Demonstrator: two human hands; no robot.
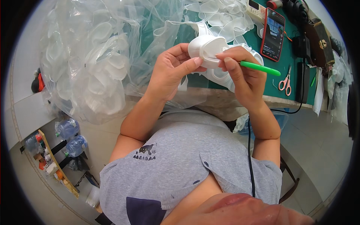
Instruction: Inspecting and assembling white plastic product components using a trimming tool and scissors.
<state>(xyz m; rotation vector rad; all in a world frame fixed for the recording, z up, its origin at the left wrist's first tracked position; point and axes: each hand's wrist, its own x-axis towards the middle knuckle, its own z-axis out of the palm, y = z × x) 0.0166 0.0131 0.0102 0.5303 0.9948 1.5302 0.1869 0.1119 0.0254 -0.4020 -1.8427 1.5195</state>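
My left hand (173, 67) is closed round a white moulded cup-shaped piece (206, 44), thumb at its near edge and fingers behind it. In my right hand (245, 73) is a slim tool with a green handle (261, 68), which points back to the right. The tool's tip is hidden by my fingers at the piece's right side, so its kind does not show. My right fingertips touch or almost touch the piece. Under and beyond my hands lie more white moulded pieces (221, 76) on the green table mat (275, 87).
A large clear plastic bag (90, 71) full of white pieces covers the left. Pale rounded pieces (228, 17) are heaped at the back. To the right are a phone in a red case (272, 34), pink-handled scissors (285, 83), a black cable (250, 150) and a brown case (319, 44).
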